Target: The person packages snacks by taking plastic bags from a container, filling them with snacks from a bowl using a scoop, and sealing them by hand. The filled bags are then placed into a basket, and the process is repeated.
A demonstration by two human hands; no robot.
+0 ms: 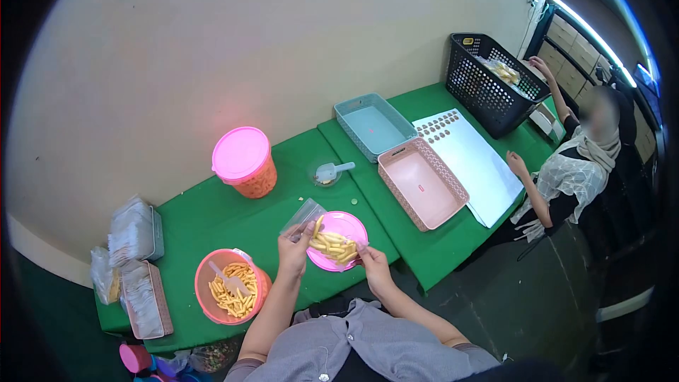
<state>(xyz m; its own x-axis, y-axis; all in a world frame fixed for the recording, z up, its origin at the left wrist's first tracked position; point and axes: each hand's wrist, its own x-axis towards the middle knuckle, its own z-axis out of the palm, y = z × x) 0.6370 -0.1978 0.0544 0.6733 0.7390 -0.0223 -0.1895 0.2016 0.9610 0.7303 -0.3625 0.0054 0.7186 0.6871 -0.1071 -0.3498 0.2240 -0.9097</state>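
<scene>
My left hand [296,246] pinches the upper left part of a clear plastic bag [300,216] near its mouth. Inside the bag lie several yellow stick-shaped snacks [334,246]. The fingers of my right hand [375,267] are closed on the bag's other end. The bag is held over a round pink lid or plate [346,222], partly covering it. Left of my left forearm stands an open orange bucket [201,290] full of the same yellow sticks, with a clear scoop [230,281] resting in them.
Behind stand a pink-lidded tub [242,155] and a small bowl with a scoop [331,172]. Bag-filled baskets [157,237] are at left. Teal [371,124] and pink trays [423,184], dotted paper sheets [477,170], a black basket [488,88] and a co-worker [573,170] are at right.
</scene>
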